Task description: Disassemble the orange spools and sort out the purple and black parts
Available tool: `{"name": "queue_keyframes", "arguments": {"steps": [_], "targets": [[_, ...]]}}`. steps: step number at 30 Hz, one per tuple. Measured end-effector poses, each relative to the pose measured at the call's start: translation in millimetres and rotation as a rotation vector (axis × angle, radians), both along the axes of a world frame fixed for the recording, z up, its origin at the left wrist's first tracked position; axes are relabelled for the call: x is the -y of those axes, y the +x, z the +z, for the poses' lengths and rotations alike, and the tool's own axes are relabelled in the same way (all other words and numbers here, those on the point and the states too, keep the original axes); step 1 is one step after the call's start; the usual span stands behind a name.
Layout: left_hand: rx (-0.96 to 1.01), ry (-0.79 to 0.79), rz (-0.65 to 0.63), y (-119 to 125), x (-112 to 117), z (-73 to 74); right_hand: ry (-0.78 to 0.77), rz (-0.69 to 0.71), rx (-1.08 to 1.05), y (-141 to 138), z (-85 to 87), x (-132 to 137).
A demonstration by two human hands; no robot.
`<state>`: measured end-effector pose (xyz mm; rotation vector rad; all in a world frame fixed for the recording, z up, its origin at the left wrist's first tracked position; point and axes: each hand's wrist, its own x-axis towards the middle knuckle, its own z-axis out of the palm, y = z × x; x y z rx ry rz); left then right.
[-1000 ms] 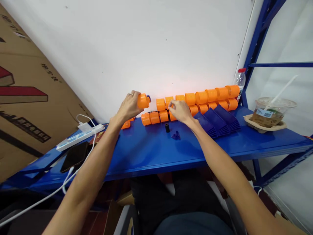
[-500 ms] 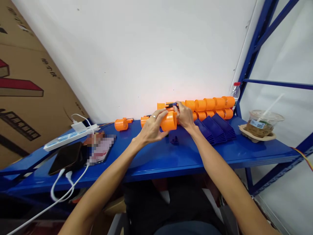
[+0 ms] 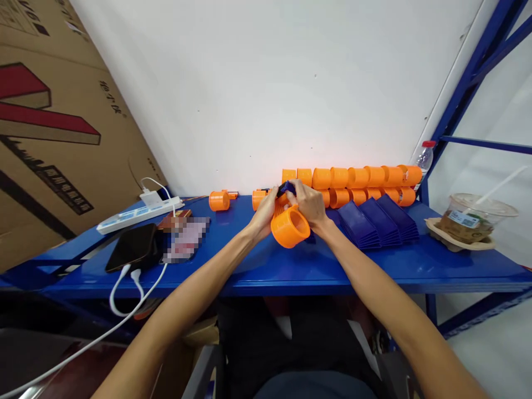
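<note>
Both hands work together on an orange plastic cylinder part (image 3: pixel 286 233), whose open round end tilts down towards me. My left hand (image 3: pixel 264 213) is closed around its narrower upper section. My right hand (image 3: pixel 310 204) is closed at the upper right, its fingers on a small dark blue piece (image 3: pixel 287 187) at the top of the part. The fingers hide the join between the two. Just behind my left hand lies another orange cylinder (image 3: pixel 258 198). Farther left rests an orange cylinder with a slim neck (image 3: pixel 219 200).
Two stacked rows of orange cylinders (image 3: pixel 357 177) line the wall. Dark blue flat plates (image 3: pixel 378 221) lie fanned in piles before them. A drink cup (image 3: pixel 469 219) stands right; a power strip (image 3: pixel 139 215) and black phone-like device (image 3: pixel 135 247) with white cables lie left on the blue table (image 3: pixel 249 271).
The orange part has turned, so its open end now faces down towards me. My left hand has shifted from its side to its upper section. The view has swung slightly left.
</note>
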<state>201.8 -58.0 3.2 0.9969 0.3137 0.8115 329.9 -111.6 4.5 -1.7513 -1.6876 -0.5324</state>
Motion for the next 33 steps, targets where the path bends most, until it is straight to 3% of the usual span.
{"name": "queue_keyframes", "arguments": {"steps": [5, 11, 16, 19, 21, 27, 33], "targets": [[-0.008, 0.005, 0.083, -1.4, -5.6, -4.0, -0.055, -0.037, 0.102, -7.7, 4.2, 2.2], [-0.082, 0.111, 0.068, -11.2, -15.7, 11.4, -0.084, 0.025, 0.14, -4.8, 8.4, 1.2], [-0.116, 0.099, 0.036, -27.9, -38.0, 20.9, -0.008, -0.06, -0.046, 2.1, 29.7, 15.5], [-0.105, 0.034, 0.116, -38.8, -50.5, 23.1, 0.043, -0.161, -0.189, 18.5, 42.6, 24.8], [-0.085, -0.004, 0.194, -42.2, -53.7, 22.9, -0.054, -0.146, -0.259, 30.9, 46.7, 27.4], [-0.062, 0.036, 0.217, -37.0, -52.1, 13.3, -0.68, 0.121, -0.321, 57.1, 38.5, 23.5], [-0.078, 0.061, 0.124, -34.1, -49.5, 6.2, -0.941, -0.019, -0.289, 65.9, 28.9, 25.3]]}}
